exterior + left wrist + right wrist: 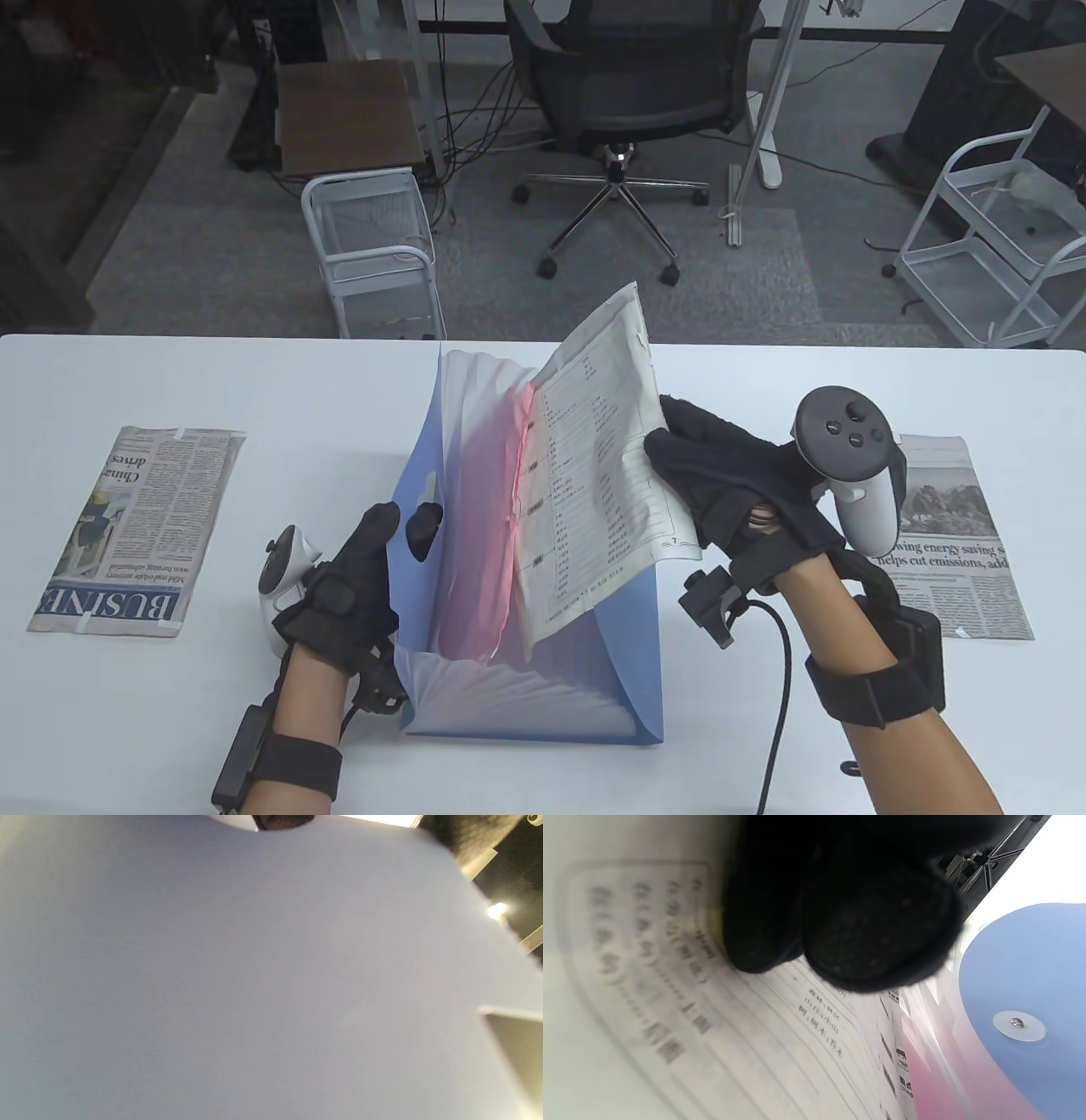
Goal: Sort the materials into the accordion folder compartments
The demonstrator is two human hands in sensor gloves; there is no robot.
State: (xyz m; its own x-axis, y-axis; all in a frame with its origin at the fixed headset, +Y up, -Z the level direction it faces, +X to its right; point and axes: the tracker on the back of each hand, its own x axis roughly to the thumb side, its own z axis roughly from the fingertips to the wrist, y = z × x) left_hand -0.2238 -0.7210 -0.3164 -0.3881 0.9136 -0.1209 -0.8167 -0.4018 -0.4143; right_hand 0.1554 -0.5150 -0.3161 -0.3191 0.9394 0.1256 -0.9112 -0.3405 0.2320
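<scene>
A blue accordion folder (628,645) stands open in the middle of the table, its pockets shading from white to pink. My left hand (373,552) grips the folder's left wall, with fingertips (422,528) over its top edge. In the left wrist view that wall (254,984) fills the frame. My right hand (721,484) grips the right edge of a printed sheet (594,475), whose lower part stands tilted in a middle pocket beside the pink dividers. In the right wrist view my fingers (865,929) press on the sheet (670,1005), next to the folder's blue flap (1031,984).
A folded newspaper (136,526) lies on the table at the left. Another newspaper (959,543) lies at the right, partly under my right hand's tracker. The white table's far edge (254,338) faces an office chair and wire carts on the floor.
</scene>
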